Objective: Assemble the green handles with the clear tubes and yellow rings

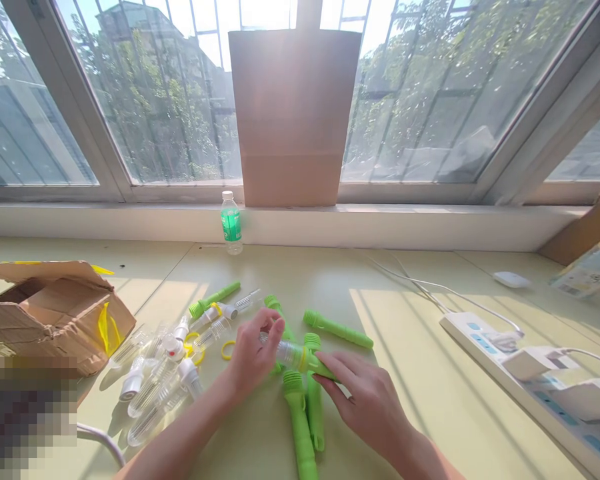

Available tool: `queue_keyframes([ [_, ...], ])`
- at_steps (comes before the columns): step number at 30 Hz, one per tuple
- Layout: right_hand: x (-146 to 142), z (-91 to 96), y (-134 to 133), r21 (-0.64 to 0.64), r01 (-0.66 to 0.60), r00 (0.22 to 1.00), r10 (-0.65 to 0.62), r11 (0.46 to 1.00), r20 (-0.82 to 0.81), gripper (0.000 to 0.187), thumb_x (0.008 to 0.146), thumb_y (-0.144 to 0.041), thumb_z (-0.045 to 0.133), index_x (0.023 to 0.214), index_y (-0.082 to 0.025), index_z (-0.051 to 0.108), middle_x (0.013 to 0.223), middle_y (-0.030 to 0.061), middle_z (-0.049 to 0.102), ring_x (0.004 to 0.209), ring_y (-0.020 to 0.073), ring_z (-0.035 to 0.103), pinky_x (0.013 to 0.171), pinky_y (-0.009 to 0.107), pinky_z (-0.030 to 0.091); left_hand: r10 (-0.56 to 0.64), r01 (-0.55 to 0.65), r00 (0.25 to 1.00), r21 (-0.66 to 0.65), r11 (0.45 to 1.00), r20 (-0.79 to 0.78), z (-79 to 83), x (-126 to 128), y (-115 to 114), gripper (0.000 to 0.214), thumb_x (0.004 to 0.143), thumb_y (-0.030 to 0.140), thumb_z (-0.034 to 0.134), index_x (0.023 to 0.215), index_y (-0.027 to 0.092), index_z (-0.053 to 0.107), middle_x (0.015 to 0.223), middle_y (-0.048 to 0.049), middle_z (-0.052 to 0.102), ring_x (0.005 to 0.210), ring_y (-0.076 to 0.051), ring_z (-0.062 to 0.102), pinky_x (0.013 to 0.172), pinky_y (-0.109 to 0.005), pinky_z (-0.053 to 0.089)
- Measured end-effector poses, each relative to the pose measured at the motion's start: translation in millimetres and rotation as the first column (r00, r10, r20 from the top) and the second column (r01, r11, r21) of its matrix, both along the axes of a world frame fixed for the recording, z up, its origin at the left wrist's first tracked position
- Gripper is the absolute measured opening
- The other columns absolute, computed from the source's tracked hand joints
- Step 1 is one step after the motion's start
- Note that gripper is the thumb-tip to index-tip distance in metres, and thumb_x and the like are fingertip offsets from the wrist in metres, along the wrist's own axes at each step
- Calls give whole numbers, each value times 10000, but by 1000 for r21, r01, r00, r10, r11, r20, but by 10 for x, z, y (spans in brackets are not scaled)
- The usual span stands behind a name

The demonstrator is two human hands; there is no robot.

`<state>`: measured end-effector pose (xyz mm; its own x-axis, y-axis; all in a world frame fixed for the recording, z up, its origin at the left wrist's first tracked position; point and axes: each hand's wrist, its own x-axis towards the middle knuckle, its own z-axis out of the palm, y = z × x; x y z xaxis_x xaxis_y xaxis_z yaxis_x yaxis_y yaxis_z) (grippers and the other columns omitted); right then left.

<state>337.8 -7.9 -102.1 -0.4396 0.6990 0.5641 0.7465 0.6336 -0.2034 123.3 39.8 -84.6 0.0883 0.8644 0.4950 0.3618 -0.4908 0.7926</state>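
Between my two hands is a tube-shaped piece, with a clear plastic part (291, 353) on the left, a yellow ring at the joint and a green handle (321, 367) on the right. My left hand (255, 347) has its fingers closed around the clear end. The green handle is gripped by my right hand (370, 393), thumb below and fingers above. Beneath them lie several loose green handles (300, 427) with threaded ends. To the left is a pile of clear tubes (155, 390) with white caps, and a yellow ring (228, 350) rests beside my left hand.
An opened cardboard box (45, 313) stands at the left. On the right lies a white power strip (510, 380) with plugs and cables. A bottle (231, 227) stands near the sill, and a cardboard sheet (295, 120) leans on the window.
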Motion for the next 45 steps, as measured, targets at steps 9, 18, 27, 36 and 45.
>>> queue_keyframes([
  [9, -32, 63, -42, 144, -41, 982, 13, 989, 188, 221, 985, -200, 484, 1160, -130, 600, 848, 87, 734, 668, 221, 658, 578, 338, 451, 58, -38, 995, -220, 975, 86, -35, 49, 24, 430, 966, 531, 390, 736, 209, 558, 500, 45, 439, 429, -119, 418, 431, -245, 312],
  [18, -57, 40, -128, -273, -59, 998, 66, 960, 18, 236, 1011, -269, 388, 1067, -190, 603, 748, 44, 664, 608, 198, 581, 537, 304, 375, 31, -30, 999, 43, 999, -26, -51, 11, -16, 322, 986, 384, 406, 759, 201, 542, 464, 78, 374, 403, -89, 368, 440, -221, 275],
  [27, -115, 257, -147, -591, -151, 972, 12, 792, -233, 402, 993, -395, 441, 753, -176, 678, 544, -27, 541, 515, 126, 468, 470, 228, 329, -53, 69, 997, 343, 937, -55, -75, -19, -37, 156, 944, 208, 488, 789, 201, 504, 466, 115, 301, 399, -60, 243, 416, -190, 211],
  [36, -50, 48, -41, -217, -80, 988, 49, 973, -147, 251, 974, -304, 511, 1088, -185, 700, 733, 32, 689, 580, 158, 602, 530, 256, 429, -68, 78, 994, 122, 989, -86, 6, -36, -38, 284, 973, 379, 427, 830, 177, 567, 542, 48, 483, 481, -102, 461, 497, -219, 346],
  [45, 12, 47, 9, 305, 15, 996, -43, 952, 83, 207, 936, -158, 579, 1109, -160, 692, 818, 67, 710, 662, 190, 620, 590, 297, 403, -3, 15, 999, -237, 971, 50, -12, 54, 12, 542, 986, 545, 291, 713, 177, 580, 518, 31, 445, 485, -123, 453, 488, -242, 326],
])
